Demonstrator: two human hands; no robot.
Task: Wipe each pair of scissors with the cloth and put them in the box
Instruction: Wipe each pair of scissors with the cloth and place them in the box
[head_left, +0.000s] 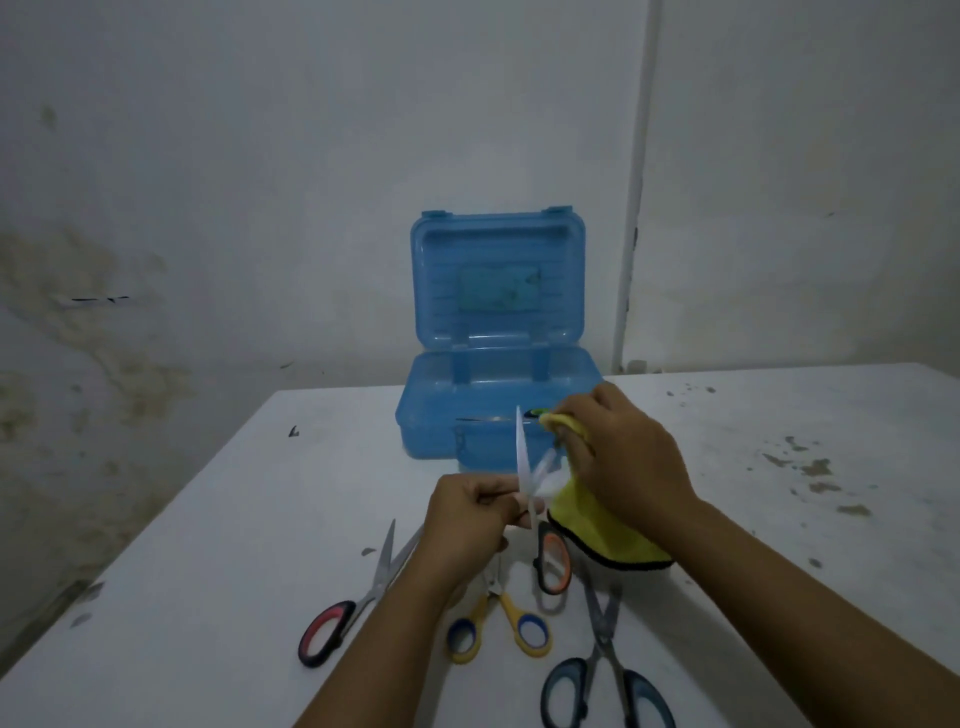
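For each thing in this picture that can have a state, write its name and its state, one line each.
Box: lid open, upright.
Orange scissors: held up, blades apart.
Cloth: gripped, hanging.
Left hand: pinching the orange scissors.
Right hand: gripping the cloth.
Red scissors: lying, blades apart.
Yellow scissors: lying.
Blue scissors: lying, blades apart.

Five pairs of scissors: orange-handled, red-handled, yellow-handled, grey-blue-handled, one in the box; one cloth; one box.
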